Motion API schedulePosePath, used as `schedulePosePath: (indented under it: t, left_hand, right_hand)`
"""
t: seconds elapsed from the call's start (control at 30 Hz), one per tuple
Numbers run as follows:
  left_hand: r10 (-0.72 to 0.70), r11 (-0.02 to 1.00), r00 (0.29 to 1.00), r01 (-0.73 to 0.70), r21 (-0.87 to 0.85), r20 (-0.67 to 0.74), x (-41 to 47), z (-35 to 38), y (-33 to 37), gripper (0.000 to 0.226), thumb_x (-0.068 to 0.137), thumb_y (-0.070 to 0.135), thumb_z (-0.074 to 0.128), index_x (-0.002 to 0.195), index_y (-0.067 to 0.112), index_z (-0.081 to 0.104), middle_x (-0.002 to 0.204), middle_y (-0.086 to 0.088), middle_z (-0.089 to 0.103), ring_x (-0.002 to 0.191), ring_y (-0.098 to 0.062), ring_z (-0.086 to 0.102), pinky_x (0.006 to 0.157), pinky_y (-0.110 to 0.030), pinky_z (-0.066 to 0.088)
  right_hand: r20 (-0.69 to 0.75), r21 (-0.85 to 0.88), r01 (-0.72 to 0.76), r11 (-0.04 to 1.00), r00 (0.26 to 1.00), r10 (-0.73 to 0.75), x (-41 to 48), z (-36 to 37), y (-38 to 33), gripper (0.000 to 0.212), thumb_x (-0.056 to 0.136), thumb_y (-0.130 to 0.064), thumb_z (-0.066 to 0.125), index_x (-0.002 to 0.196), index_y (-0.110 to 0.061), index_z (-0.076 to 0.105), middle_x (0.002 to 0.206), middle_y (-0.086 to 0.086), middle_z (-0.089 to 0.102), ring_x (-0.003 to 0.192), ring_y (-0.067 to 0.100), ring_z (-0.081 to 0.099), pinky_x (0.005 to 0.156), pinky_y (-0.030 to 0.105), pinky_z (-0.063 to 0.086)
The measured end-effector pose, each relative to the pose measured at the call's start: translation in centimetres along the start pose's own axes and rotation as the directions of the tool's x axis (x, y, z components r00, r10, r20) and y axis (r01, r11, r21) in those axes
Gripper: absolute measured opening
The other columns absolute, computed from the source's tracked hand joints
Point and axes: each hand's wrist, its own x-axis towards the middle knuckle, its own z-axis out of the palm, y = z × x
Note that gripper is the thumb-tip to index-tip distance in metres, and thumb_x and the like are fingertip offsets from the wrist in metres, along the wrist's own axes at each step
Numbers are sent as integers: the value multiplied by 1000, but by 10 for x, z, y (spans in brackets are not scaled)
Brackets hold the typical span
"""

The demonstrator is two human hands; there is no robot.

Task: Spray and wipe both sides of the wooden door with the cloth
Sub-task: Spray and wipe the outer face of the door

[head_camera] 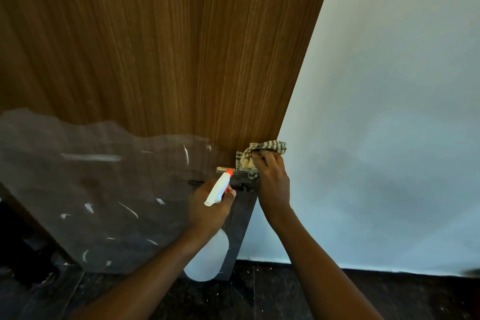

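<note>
Wooden door (161,47) fills the left and middle of what I can see from here. Its brown grain runs up and down, and its free edge slants down towards the right. A cloudy plastic film (91,189) with a ragged top edge covers the lower part of the door, and it is flecked with white streaks.

Moving right, the left hand (210,210) is wrapped round the neck of a spray bottle (217,191), with a finger curled at the front of the white head. The orange nozzle (229,171) points up at the door, close to its edge. The pale, translucent body of the bottle hangs below the hand, in front of the film.

Just past the nozzle, some metal lock hardware (240,182) sits on the door near the edge, partly hidden by the hands. I cannot make out its parts.

The right hand (272,179) is beside it, fingers bunched on a striped cloth (262,149). It presses the cloth against the door's edge, just above the hardware. A fold of the cloth pokes out past the door's edge.

To the right of the door is a plain white wall (389,112). It meets a dark speckled floor (259,299) along the bottom.
</note>
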Motion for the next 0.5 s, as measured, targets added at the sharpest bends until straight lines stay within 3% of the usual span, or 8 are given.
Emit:
schedulePosePath:
  t: [0.07,0.17,0.23,0.3,0.37,0.4,0.47,0.5]
  left_hand:
    - [1,1000,1000,-1,-3,2,-1,-5,-3,47,78,24,73,120,17,53,110,-3,58,96,-24,59,89,-45,54]
    - [10,1000,1000,-10,-18,-2,-1,-9,-8,39,78,23,74,111,22,54,104,-7,62,92,-27,62,83,-43,56]
    - [13,999,1000,-12,-32,16,-1,-11,-12,34,78,22,73,106,24,54,100,-8,63,86,-25,62,82,-40,57]
    - [-2,999,1000,3,-49,24,-1,-13,-14,32,79,20,73,103,24,53,93,-4,60,82,-20,59,81,-38,56]
    - [-11,999,1000,11,-51,6,0,-15,-16,32,78,19,73,102,22,52,93,-3,57,83,-19,57,83,-36,55]
    - [-8,999,1000,8,-49,0,0,-15,-17,32,78,19,73,102,22,51,93,-1,56,84,-17,56,83,-34,54]
    - [-6,999,1000,6,-46,-1,1,-16,-18,34,79,18,72,102,23,48,93,2,53,82,-13,53,82,-31,51]
    - [-9,999,1000,9,-46,0,1,-17,-18,34,79,18,72,102,23,47,94,3,52,80,-12,52,81,-29,50]
  right_hand:
    - [58,25,10,1000,998,-12,-19,-1,-1,65,68,-7,88,128,-8,63,127,15,64,111,36,66,83,51,59]
    - [103,74,-93,993,991,85,-45,-7,4,65,69,-5,87,130,-9,62,124,13,67,105,33,69,84,43,58]
    - [180,101,-227,969,962,207,-50,-14,7,46,80,-9,80,124,-12,66,117,7,70,101,26,69,84,28,56]
    - [246,136,-438,889,884,398,-58,-25,19,13,95,-13,63,107,-16,68,101,5,72,90,22,69,71,11,47]
    - [327,308,-649,696,759,563,-79,-28,47,20,102,-19,51,94,-9,67,92,17,73,79,28,66,62,26,50]
    - [402,432,-740,515,670,625,-86,-33,51,25,101,-24,56,97,-3,68,93,24,72,80,33,67,64,34,53]
    - [490,659,-739,143,565,664,-95,-48,50,37,89,-29,69,110,1,66,101,24,72,92,39,68,77,45,57]
    - [476,708,-704,58,536,697,-91,-52,42,37,84,-26,73,112,-4,64,103,17,72,95,35,69,81,45,57]
